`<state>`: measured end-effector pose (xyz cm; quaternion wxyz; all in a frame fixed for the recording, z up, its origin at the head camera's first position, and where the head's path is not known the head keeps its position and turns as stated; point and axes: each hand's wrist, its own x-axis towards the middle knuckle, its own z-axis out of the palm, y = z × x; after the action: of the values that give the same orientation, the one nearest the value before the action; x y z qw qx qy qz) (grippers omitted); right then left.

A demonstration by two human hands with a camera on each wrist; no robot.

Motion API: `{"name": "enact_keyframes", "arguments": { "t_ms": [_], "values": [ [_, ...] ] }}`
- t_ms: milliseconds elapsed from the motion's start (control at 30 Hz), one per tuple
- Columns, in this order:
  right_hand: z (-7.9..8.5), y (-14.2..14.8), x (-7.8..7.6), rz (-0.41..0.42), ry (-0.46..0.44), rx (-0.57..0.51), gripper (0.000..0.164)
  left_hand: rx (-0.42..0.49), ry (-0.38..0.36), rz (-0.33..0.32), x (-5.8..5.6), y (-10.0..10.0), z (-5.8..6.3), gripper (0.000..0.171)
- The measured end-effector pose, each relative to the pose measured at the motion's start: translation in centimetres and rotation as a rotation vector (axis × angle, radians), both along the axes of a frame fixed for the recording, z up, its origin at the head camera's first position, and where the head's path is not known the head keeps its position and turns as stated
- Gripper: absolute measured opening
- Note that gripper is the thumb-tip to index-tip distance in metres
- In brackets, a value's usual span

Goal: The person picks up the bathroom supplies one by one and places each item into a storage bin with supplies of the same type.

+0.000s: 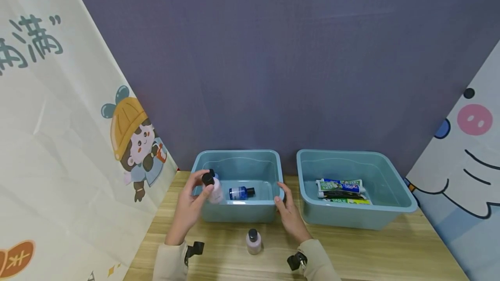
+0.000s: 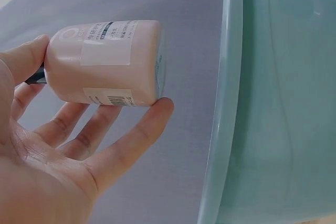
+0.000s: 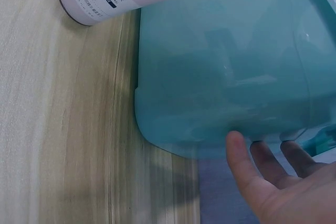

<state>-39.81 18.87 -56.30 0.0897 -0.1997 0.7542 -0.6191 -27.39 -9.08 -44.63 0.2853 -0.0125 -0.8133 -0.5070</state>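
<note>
My left hand (image 1: 189,205) pinches a pale pink hair care bottle (image 2: 105,64) by its sides, thumb opposite the fingers. The bottle is tilted above the left end of the left blue-green bin (image 1: 254,211). Inside that bin a small blue bottle (image 1: 238,193) with a black cap lies on its side. Another black cap and a bit of blue show behind the held bottle, mostly hidden. My right hand (image 1: 291,214) grips the bin's front right corner, thumb at the front and fingers at the side. A second pink bottle (image 1: 254,243) stands upright before the bin.
To the right stands another blue-green bin (image 1: 347,218) holding several toothpaste tubes and boxes (image 1: 341,185). Both bins sit on a wood-grain table (image 1: 222,259) against a grey-purple cloth backdrop (image 1: 273,64). Printed white sheets (image 1: 62,142) hang at the sides.
</note>
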Motion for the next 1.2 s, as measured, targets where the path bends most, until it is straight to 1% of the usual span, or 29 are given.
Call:
{"name": "enact_keyframes", "arguments": {
  "t_ms": [33,267,533,667,967,1200],
  "values": [
    [0.0,0.0,0.0,-0.001,0.001,0.001,0.049,-0.006,0.003,-0.004,-0.3,-0.3,-0.3,0.045],
    [0.1,-0.1,0.0,-0.001,0.017,0.010,0.049,-0.035,0.004,-0.023,-1.0,-0.5,0.3,0.041],
    [0.2,-0.1,0.1,-0.008,0.003,0.010,0.048,-0.073,-0.001,-0.030,-1.9,-0.9,1.0,0.040],
    [0.2,-0.1,0.1,-0.006,0.005,0.013,0.048,-0.090,-0.015,-0.042,-2.3,-1.0,1.3,0.040],
    [0.2,-0.1,0.1,-0.007,0.002,0.021,0.049,-0.121,-0.076,-0.042,-3.1,-1.4,1.7,0.039],
    [0.3,-0.1,0.1,-0.009,-0.002,0.022,0.048,-0.167,-0.061,-0.057,-4.0,-1.6,1.9,0.038]
  ]
}}
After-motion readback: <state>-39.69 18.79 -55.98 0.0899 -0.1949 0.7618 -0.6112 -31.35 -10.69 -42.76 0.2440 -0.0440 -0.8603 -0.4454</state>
